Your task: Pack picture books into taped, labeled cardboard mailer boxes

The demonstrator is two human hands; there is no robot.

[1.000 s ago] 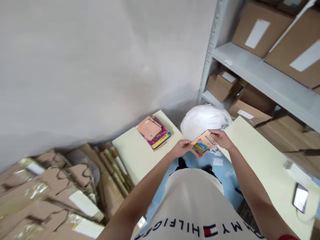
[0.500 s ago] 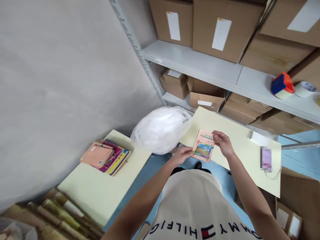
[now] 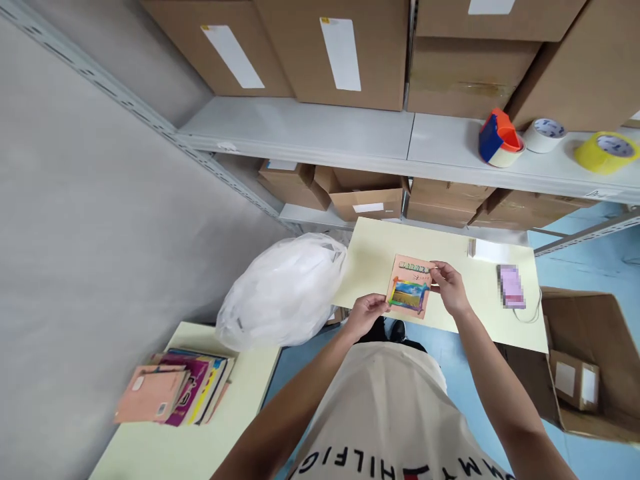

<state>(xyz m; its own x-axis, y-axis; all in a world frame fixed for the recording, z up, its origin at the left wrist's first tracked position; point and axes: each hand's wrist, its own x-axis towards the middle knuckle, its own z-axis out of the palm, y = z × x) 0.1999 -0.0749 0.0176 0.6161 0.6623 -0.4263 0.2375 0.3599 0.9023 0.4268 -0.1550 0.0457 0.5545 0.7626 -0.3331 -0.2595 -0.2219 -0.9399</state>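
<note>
Both my hands hold a small pink booklet [image 3: 410, 285] with a colourful picture on its cover. My left hand [image 3: 367, 312] pinches its lower left corner, and my right hand [image 3: 449, 287] grips its right edge. The booklet is held just above the near edge of a pale yellow table [image 3: 380, 253] in front of me. A stack of similar books [image 3: 175, 393], pink on top, lies on a second pale yellow table [image 3: 210, 447] at the lower left.
A bulging white plastic bag [image 3: 283, 293] sits between the two tables. On the front table lie a phone [image 3: 511, 287] and a white box [image 3: 493, 250]. Grey shelving [image 3: 350, 133] holds cardboard boxes and tape rolls [image 3: 605, 150]. An open carton [image 3: 590, 360] stands on the blue floor, right.
My view has swung to the right, from the wall and corner toward the shelves and the front table. The booklet stays in both hands, now over that table's edge.
</note>
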